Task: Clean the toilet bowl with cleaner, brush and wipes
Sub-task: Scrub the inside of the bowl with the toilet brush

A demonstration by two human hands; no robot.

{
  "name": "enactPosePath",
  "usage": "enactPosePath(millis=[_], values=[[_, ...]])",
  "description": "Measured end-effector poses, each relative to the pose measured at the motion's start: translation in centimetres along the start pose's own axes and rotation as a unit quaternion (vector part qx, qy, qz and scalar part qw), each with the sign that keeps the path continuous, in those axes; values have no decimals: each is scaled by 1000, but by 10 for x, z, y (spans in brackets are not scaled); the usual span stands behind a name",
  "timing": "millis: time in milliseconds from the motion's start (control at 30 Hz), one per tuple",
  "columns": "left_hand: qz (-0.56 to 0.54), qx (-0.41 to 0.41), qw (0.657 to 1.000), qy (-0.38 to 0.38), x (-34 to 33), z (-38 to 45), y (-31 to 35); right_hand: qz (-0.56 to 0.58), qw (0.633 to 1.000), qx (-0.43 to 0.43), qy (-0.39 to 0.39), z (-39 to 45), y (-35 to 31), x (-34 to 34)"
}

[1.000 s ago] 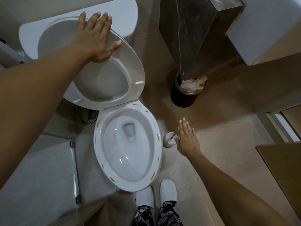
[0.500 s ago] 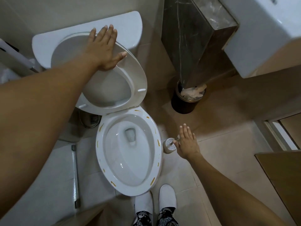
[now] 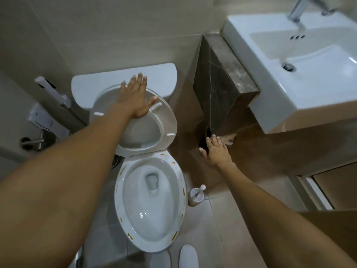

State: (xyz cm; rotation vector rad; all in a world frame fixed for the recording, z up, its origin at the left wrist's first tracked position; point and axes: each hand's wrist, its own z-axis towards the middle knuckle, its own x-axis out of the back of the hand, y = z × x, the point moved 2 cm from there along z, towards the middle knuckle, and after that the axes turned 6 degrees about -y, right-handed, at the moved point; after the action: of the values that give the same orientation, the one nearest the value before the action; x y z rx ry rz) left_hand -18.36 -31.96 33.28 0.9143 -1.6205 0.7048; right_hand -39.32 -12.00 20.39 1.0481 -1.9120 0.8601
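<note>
text: none legible | paper pack (image 3: 43, 120) by toilet: print too blurred to read

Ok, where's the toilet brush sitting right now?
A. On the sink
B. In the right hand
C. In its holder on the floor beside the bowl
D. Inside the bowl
C: the toilet brush stands in its white holder on the floor next to the toilet bowl, while the right hand is open and apart from it, up near the bin.
</note>
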Motion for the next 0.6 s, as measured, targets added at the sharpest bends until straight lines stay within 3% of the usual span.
enactPosePath(millis=[167,600], values=[[-77,34,996,-21,6,-49,-8,-18,1000,13,-3,-18,-37,57],[-87,91,991,-33,38,-156,-74,-16,999,47,13,-69,-135,124]])
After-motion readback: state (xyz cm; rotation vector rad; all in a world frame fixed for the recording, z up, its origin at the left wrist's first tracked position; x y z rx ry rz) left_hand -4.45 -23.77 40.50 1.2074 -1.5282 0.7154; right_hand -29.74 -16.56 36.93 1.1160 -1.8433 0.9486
